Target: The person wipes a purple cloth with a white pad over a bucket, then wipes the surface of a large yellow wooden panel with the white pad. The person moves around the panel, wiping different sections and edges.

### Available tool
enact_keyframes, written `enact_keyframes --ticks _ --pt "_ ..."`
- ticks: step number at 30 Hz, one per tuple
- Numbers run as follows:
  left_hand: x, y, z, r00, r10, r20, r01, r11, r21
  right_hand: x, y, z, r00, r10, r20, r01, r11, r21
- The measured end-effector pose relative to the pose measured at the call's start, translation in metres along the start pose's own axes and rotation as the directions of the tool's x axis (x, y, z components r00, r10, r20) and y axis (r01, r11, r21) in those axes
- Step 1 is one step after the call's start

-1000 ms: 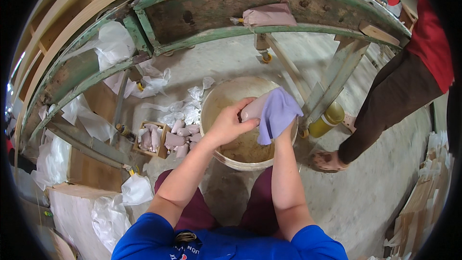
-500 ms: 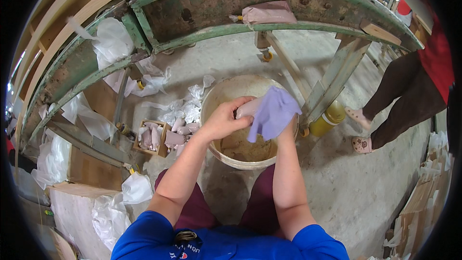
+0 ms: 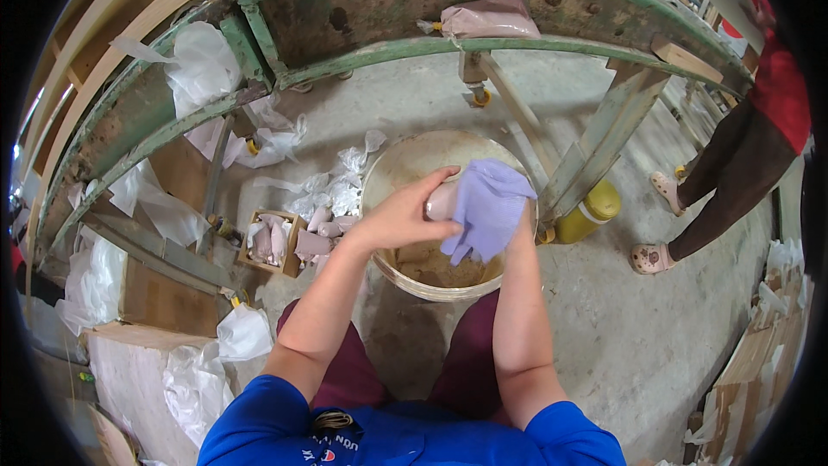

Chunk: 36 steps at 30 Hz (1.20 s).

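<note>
A smooth, pale pink rounded piece (image 3: 440, 203) is between my hands over a wide, dirty white bucket (image 3: 431, 295). My left hand (image 3: 401, 214) curves loosely around its near-left end, thumb on the near side and fingers on the far side. A purple cloth (image 3: 490, 203) wraps the piece's other end and drapes over my right hand (image 3: 519, 229), which grips through it. The cloth hides most of the right fingers. Brownish residue shows at the bottom of the bucket.
Left of the bucket, a small wooden box (image 3: 289, 250) holds similar pink pieces, with others beside it near crumpled plastic. A green metal frame (image 3: 379, 60) carries a pink bag (image 3: 492, 19). A yellow-green jug (image 3: 591, 211) stands right; another person's legs (image 3: 729, 177) are beyond.
My left thumb and fingers have spread wider around the pink piece. The purple cloth has shifted slightly and covers it differently. The other person's feet and body have moved a little.
</note>
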<state>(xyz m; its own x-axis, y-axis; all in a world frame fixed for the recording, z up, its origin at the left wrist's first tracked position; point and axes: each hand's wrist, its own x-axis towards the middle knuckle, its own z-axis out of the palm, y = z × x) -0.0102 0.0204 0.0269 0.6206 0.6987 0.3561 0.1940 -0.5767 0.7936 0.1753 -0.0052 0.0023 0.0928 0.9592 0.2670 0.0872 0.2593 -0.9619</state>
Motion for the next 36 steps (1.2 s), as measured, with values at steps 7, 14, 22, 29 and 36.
enact_keyframes --ticks 7,14,22,29,36 --pt "0.007 0.01 0.009 0.977 -0.213 0.013 0.213 0.97 -0.119 0.002 0.009 0.021 0.918 0.137 -0.373 0.02 0.921 0.388" --pt "0.008 -0.009 0.015 0.987 -0.15 -0.054 0.107 0.875 -0.473 0.019 0.012 -0.023 0.973 -0.212 -0.09 0.203 0.605 0.77" --pt "-0.001 -0.027 0.005 0.981 -0.113 0.157 0.191 0.694 -0.694 -0.002 -0.022 0.016 0.992 0.088 -0.095 -0.041 0.909 0.414" --pt "-0.006 -0.041 0.028 0.905 -0.044 0.422 0.425 0.09 -0.901 0.004 0.028 0.023 0.966 0.041 -0.255 0.12 0.803 0.584" --pt "0.013 -0.012 0.033 0.918 -0.395 -0.024 0.147 0.397 -0.906 0.021 0.028 0.035 0.778 -0.243 -0.58 0.281 0.959 -0.025"
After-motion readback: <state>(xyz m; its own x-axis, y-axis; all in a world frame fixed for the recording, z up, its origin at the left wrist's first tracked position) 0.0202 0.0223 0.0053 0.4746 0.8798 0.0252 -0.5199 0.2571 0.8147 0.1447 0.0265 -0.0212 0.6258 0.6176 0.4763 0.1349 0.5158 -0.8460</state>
